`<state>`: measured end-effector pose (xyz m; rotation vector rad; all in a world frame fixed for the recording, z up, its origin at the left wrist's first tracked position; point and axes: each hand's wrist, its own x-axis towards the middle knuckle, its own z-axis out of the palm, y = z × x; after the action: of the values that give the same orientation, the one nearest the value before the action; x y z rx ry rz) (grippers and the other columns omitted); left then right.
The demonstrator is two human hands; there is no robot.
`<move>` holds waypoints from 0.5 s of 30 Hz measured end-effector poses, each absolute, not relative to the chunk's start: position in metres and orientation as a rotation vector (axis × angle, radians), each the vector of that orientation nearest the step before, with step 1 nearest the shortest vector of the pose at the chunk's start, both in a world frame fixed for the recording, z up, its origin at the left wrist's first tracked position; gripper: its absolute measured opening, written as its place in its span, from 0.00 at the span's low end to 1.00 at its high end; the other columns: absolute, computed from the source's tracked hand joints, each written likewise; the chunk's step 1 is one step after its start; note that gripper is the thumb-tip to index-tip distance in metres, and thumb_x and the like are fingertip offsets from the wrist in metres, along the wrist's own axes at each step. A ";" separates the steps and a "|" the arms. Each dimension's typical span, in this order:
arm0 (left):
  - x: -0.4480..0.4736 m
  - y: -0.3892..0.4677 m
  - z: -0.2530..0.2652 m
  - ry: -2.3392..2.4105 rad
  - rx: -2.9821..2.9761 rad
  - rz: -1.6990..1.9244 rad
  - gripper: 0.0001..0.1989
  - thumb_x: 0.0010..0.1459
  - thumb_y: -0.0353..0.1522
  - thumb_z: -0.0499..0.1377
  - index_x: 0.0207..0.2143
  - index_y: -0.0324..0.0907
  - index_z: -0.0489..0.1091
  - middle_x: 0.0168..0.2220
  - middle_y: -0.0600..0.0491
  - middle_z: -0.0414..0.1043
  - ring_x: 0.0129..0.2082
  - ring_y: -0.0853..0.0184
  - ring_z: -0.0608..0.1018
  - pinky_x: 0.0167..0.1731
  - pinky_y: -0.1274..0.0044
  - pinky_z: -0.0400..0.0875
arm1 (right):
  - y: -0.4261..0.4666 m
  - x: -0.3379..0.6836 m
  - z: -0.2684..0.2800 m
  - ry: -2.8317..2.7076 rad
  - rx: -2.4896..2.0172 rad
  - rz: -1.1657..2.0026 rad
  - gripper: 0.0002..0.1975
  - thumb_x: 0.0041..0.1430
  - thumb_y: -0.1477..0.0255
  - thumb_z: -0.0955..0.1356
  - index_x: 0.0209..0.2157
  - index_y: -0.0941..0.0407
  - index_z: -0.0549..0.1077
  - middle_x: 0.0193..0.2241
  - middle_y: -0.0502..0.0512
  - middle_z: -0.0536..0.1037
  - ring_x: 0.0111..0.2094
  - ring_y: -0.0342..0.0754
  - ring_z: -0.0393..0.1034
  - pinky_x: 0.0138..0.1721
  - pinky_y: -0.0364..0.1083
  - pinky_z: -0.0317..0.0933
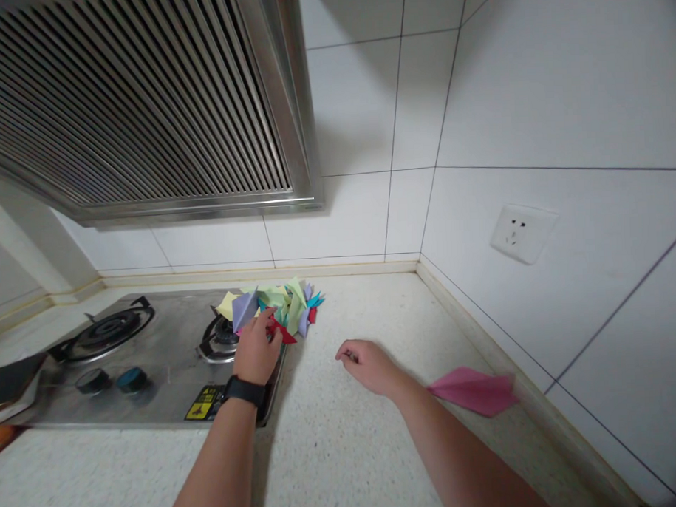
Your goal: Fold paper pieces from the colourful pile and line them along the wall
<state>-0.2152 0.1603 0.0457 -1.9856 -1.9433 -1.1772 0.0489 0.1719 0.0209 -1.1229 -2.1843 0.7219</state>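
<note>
A pile of folded-paper pieces in green, yellow, purple, blue and red (287, 303) lies at the right edge of the stove, partly over the right burner. My left hand (259, 349), with a black band on its wrist, reaches into its near side. Its thumb and fingers close around a red folded-paper piece (285, 334) that still lies against the others. Over the counter, to the right of the pile, my right hand (369, 365) is closed, fingers curled together and nothing visible in them. A pink folded-paper piece (479, 390) lies beyond my right forearm.
The steel gas stove (159, 393) has a left burner (108, 328), a right burner (219, 346) and two knobs. A range hood (306, 136) hangs low above it. White tiled walls meet in a corner behind the speckled counter (334, 446). A socket (523, 232) is on the right wall.
</note>
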 end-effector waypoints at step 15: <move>-0.216 0.166 0.034 -2.102 -1.905 -0.629 0.20 0.55 0.35 0.56 0.51 0.47 0.69 0.43 0.46 0.71 0.46 0.56 0.70 0.50 0.67 0.57 | 0.169 0.051 0.024 -2.230 -1.132 0.689 0.10 0.56 0.73 0.64 0.36 0.54 0.77 0.29 0.50 0.78 0.28 0.42 0.67 0.29 0.40 0.53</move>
<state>-0.2159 0.1663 0.0343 -1.9048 -2.1020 -0.6288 0.0506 0.1693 0.0237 -1.1324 -2.2304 0.6892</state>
